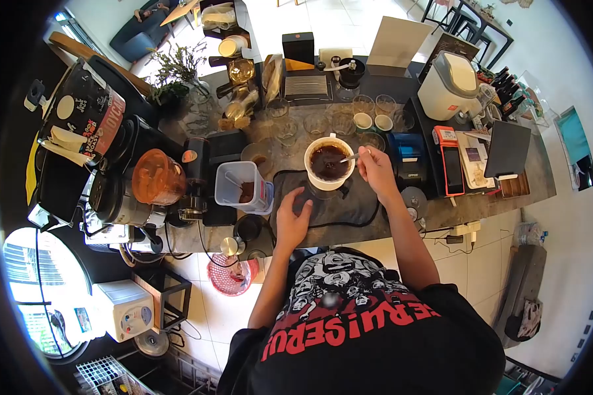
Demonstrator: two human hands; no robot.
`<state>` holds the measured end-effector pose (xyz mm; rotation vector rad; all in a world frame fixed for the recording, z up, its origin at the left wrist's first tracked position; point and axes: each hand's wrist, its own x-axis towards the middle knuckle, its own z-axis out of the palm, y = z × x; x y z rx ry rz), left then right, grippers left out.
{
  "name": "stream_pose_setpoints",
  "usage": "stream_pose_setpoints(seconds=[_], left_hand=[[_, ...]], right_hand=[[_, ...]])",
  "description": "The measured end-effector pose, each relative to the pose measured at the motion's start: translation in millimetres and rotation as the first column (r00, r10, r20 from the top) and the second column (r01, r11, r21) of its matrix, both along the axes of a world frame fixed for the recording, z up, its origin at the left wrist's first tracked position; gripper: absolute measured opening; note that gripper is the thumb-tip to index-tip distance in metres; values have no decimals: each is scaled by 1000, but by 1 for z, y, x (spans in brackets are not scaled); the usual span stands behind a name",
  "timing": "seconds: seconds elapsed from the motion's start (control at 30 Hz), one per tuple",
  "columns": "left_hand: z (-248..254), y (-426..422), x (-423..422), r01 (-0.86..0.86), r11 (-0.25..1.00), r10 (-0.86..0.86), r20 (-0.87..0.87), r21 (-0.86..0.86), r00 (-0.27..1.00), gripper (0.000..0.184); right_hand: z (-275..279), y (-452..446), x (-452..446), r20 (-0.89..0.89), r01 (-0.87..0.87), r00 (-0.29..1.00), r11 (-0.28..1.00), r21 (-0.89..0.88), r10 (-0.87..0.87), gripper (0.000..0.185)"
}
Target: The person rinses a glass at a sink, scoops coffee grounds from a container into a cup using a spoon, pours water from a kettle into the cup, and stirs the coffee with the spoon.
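Observation:
A white coffee dripper (313,176) with dark brown liquid (328,162) in it stands above a black mat (359,212) on the counter. My right hand (377,172) pinches the handle of a metal spoon (350,157), whose tip dips into the liquid. What stands under the dripper is mostly hidden. My left hand (294,218) is at the mat's left part, just below and left of the dripper. Its thumb and fingers are apart, and nothing is in them. Left of it is a clear plastic container (234,172) with brown grounds inside.
Several drinking glasses (315,123) and two small cups (363,121) stand behind the dripper. A grinder with an orange hopper (158,176) is at left. To the right are a blue-black printer (407,160) and a card terminal (449,161). The counter's front edge runs close to my body.

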<state>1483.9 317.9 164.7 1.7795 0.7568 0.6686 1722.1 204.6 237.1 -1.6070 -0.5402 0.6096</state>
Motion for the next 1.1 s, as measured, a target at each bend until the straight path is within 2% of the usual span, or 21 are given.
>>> stream_pose_setpoints(seconds=[0.27,0.33,0.4,0.5,0.53,0.63,0.67,0.77,0.8,0.9,1.0,1.1], left_hand=[[11,-11,-51,-183,975,195,94,-122,976,27],[13,-13,-63,-266,960,274,104,-83,956,25],[25,-16,-72,-368,930,368,100,-14,924,25],[37,-16,-75,-594,765,542,249,250,803,32],[33,-12,-79,-611,759,572,218,225,791,54],[53,3,-70,-614,694,573,228,375,787,75],[48,13,-73,-573,741,567,130,349,813,102],[51,28,-61,-595,738,586,138,318,799,116],[46,34,-62,-589,752,583,119,296,804,129],[46,49,-56,-592,763,584,115,261,804,127],[43,62,-58,-527,833,529,35,168,848,121],[36,66,-64,-482,863,474,90,153,876,114]], right_hand=[[-8,2,1,-71,38,997,999,30,-36,42],[-6,0,0,-57,33,998,999,1,-33,40],[-13,2,0,40,84,995,996,35,-86,41],[-19,1,3,228,168,959,986,10,-165,34],[-19,1,2,297,197,937,980,-9,-186,32],[-9,2,-11,541,384,751,917,107,-378,30],[0,0,-15,585,387,728,919,77,-356,31],[37,15,-48,655,226,659,928,296,-370,25],[48,20,-63,670,148,679,950,274,-299,20],[62,40,-104,684,-127,729,980,154,-13,17],[69,60,-124,687,-370,682,929,30,249,17],[77,81,-130,693,-457,617,887,-71,374,17]])
